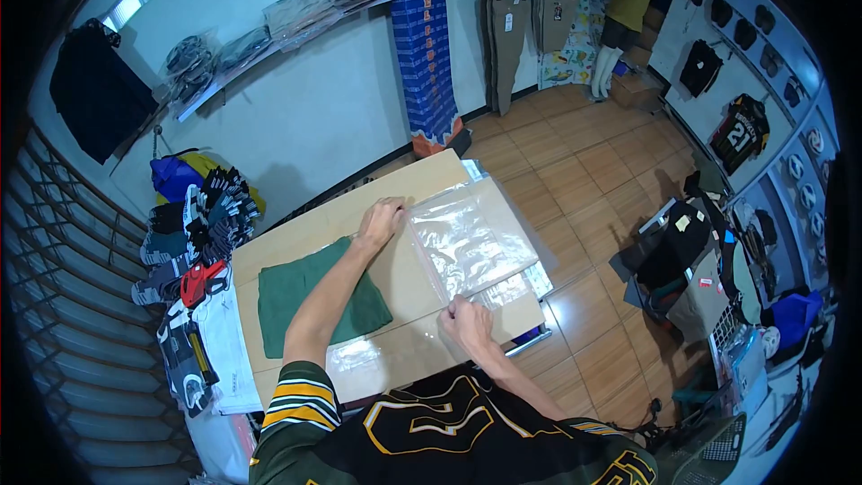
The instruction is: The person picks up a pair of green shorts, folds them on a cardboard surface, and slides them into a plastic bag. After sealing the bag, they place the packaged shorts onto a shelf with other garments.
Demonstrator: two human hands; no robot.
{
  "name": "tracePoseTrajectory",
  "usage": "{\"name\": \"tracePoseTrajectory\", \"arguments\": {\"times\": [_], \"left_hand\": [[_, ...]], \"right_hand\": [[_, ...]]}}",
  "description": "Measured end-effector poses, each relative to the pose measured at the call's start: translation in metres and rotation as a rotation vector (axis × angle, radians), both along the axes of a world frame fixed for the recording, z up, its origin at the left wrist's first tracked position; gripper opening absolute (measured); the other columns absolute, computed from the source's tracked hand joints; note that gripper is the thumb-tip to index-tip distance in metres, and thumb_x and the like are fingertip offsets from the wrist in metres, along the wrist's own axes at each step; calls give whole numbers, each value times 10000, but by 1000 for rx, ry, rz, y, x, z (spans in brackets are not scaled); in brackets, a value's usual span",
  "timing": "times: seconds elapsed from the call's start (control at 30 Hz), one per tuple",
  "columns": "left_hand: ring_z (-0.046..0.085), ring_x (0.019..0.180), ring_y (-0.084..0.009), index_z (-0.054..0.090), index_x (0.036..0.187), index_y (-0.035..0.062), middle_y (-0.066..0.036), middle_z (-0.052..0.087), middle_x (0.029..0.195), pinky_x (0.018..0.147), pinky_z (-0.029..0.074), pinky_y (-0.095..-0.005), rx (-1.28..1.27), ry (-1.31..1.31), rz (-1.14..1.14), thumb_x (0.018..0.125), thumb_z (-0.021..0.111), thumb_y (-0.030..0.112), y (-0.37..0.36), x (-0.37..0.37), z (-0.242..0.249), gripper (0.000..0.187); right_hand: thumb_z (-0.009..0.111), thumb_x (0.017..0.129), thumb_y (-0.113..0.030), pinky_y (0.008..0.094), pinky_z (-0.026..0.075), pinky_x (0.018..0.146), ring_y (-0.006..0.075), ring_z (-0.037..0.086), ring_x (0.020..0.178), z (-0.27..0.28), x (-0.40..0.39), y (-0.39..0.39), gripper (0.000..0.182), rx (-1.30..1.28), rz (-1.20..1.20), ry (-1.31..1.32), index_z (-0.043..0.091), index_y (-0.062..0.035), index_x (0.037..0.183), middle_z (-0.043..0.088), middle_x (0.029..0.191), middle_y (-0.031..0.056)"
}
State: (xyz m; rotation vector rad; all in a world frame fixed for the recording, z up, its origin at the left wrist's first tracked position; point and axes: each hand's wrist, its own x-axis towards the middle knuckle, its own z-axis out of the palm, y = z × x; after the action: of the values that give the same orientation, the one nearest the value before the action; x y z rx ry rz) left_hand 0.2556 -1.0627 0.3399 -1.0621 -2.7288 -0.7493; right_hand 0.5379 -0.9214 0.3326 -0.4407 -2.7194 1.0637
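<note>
A clear plastic bag (467, 238) lies flat on the right half of the brown tabletop (395, 278). At its far left corner my left hand (382, 221) is closed, with the fingers pinching the edge. My right hand (468, 321) is closed on the near left corner of the same bag. Under my left forearm rests a folded green garment (296, 296), partly hidden by the arm. Another piece of clear plastic (507, 292) shows beneath the bag, close to my right hand.
A clear plastic packet (355, 355) lies at the table's near edge. Packed socks (224, 211) and a red item (203, 283) are piled to the left. Wrapped clothes (305, 18) fill a wall shelf. A patterned pillar (420, 45) stands beyond the table; goods crowd the right side.
</note>
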Motion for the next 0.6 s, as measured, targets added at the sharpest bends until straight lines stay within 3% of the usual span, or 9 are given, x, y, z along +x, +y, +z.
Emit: {"name": "tracePoseTrajectory", "arguments": {"times": [0.4,0.6], "left_hand": [[646,1037,-373,668,967,38,-172,702,1017,886,522,-473,-45,24,27,871,632,122,-56,11,10,132],[648,1016,-375,682,1046,47,-164,710,1013,875,522,-465,-53,-48,69,872,633,129,-72,17,11,198]], "right_hand": [[708,783,-207,505,536,602,420,669,617,-11,2,-59,201,47,100,17,713,-6,787,658,648,222],[703,793,-200,519,537,614,437,670,639,-2,5,-70,198,45,105,23,703,-3,783,657,661,239]]}}
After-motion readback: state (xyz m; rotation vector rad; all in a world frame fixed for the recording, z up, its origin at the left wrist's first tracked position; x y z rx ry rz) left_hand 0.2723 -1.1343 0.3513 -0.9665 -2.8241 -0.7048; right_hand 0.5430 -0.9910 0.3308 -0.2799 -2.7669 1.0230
